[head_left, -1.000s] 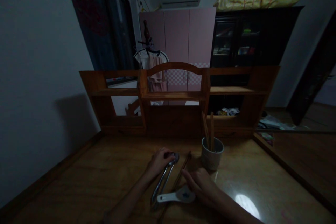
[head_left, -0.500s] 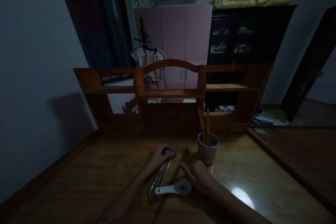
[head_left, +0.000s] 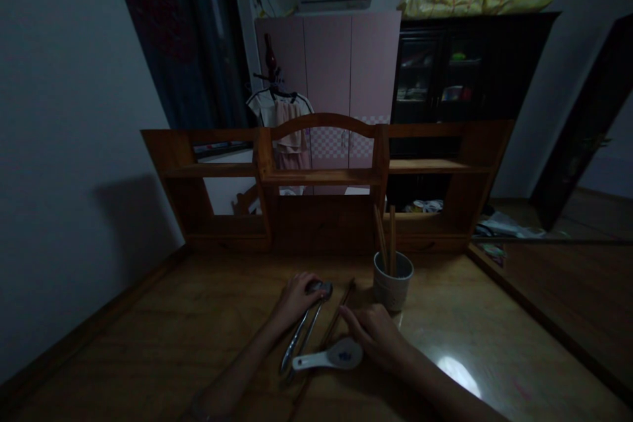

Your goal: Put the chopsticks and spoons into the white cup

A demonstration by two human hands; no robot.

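My left hand [head_left: 295, 300] is closed over the upper end of a shiny metal utensil [head_left: 301, 337]. Its rounded end pokes out by the thumb and two long handles slant down towards me; its exact kind is unclear. To the right, my right hand [head_left: 378, 335] rests low over the tabletop with fingers curled under. Its thumb tip reaches a wooden chopstick [head_left: 333, 323]; whatever the hidden fingers hold cannot be seen. A white ceramic soup spoon [head_left: 326, 357] with a blue mark lies across the chopstick, bowl beside my right hand.
Just beyond my right hand stands a pale cup [head_left: 392, 290] holding upright chopsticks [head_left: 392, 241]. A wooden shelf unit [head_left: 321, 176] runs along the back of the wooden table [head_left: 222, 316]. Light reflects off the tabletop at right. Wardrobes and hanging clothes are behind.
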